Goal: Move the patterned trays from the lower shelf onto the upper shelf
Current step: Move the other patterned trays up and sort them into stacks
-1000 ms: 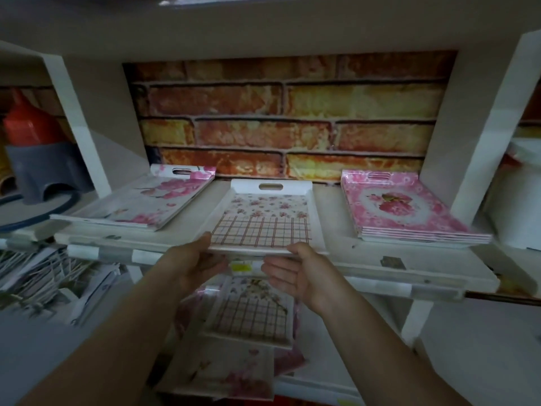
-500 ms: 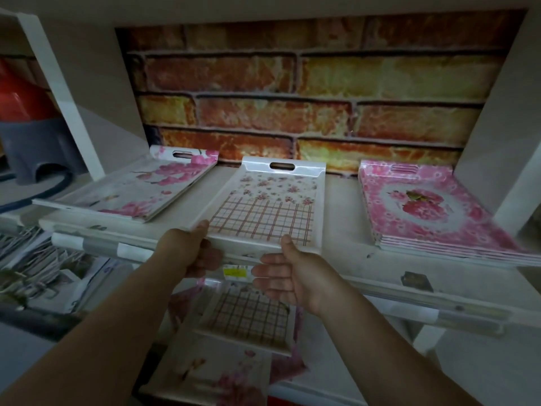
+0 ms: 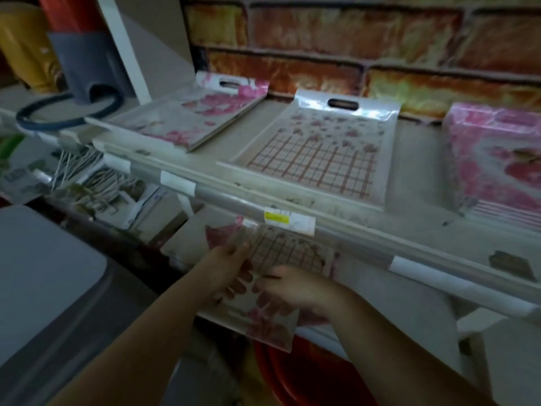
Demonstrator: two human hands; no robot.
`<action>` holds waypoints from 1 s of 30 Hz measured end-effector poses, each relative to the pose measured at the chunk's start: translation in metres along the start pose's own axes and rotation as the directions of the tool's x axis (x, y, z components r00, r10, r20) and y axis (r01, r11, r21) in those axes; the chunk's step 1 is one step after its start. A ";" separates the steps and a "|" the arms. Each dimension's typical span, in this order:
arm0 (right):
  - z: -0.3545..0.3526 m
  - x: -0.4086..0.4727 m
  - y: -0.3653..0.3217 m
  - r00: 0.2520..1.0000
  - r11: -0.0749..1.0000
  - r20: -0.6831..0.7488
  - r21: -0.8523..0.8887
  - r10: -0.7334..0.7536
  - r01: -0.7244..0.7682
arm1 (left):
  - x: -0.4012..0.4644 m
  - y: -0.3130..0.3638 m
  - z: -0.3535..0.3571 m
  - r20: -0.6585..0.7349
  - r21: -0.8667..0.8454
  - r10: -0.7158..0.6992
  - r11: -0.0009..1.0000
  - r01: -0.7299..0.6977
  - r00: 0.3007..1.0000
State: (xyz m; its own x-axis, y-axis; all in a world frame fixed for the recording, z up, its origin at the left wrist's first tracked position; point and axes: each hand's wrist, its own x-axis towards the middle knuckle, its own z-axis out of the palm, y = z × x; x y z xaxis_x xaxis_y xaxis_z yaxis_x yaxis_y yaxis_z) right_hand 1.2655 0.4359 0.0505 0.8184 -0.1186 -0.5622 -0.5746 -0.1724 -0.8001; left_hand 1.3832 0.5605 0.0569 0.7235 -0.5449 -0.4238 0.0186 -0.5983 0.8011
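Note:
On the upper shelf [image 3: 366,238] lie a white tray with a red grid and small flowers [image 3: 319,153], a pale tray with pink blossoms [image 3: 187,118] to its left, and a stack of pink rose trays [image 3: 497,159] at the right. Below, on the lower shelf, a second grid-patterned tray [image 3: 281,247] rests on a floral tray [image 3: 269,326]. My left hand [image 3: 228,271] touches the grid tray's left near edge. My right hand [image 3: 289,291] lies on its near edge. The picture is blurred, so neither grip can be made out.
A brick-patterned wall [image 3: 351,42] backs the upper shelf. A grey holder with a dark ring [image 3: 79,92] and a yellow container [image 3: 23,45] stand at the far left. Packaged goods [image 3: 87,183] lie lower left, a grey lid [image 3: 44,276] is near me, and a red basin [image 3: 307,373] sits below.
Both hands have let go of the grid tray on the upper shelf and dropped to the trays on the lower shelf. My view has shifted left and downward.

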 end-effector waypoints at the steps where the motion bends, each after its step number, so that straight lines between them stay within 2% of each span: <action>1: 0.002 0.009 0.010 1.000 0.997 -0.010 -0.071 0.026 -0.026 | 0.002 -0.009 0.003 0.001 0.013 -0.035 0.999 0.035 0.999; 5: 0.005 0.053 0.055 0.995 0.948 -0.101 -0.318 -0.027 -0.007 | 0.007 -0.034 0.012 -0.036 0.043 -0.138 0.989 0.139 0.990; 8: 0.008 0.082 0.079 0.976 0.804 -0.204 -0.593 -0.082 -0.057 | 0.009 -0.049 0.019 -0.066 0.055 -0.174 0.982 0.178 0.982; 11: 0.013 0.103 0.090 0.935 0.722 -0.298 -0.689 -0.194 -0.070 | 0.007 -0.061 0.023 -0.047 0.110 -0.181 0.977 0.185 0.982; 14: 0.017 0.118 0.094 0.934 0.700 -0.282 -0.713 -0.221 -0.050 | 0.006 -0.069 0.025 -0.041 0.104 -0.178 0.978 0.182 0.983; 22: 0.008 0.142 0.088 0.938 0.797 -0.318 -0.598 -0.138 -0.086 | -0.012 -0.067 0.020 -0.054 0.156 -0.090 0.983 0.098 0.994; 26: 0.009 0.137 0.082 0.921 0.754 -0.353 -0.647 -0.164 -0.114 | -0.021 -0.066 0.017 -0.062 0.157 -0.076 0.984 0.085 0.995; 30: 0.009 0.114 0.057 0.834 0.610 -0.393 -0.788 -0.388 -0.087 | -0.031 -0.057 0.011 -0.128 0.142 0.020 0.990 -0.002 0.992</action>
State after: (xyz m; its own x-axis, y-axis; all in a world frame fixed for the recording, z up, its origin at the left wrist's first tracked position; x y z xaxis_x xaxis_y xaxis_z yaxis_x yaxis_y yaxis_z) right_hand 1.3261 0.4216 -0.0617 0.9062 -0.4160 -0.0759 -0.4200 -0.8651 -0.2741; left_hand 1.3520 0.6047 0.0194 0.8059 -0.4776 -0.3499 -0.0808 -0.6743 0.7340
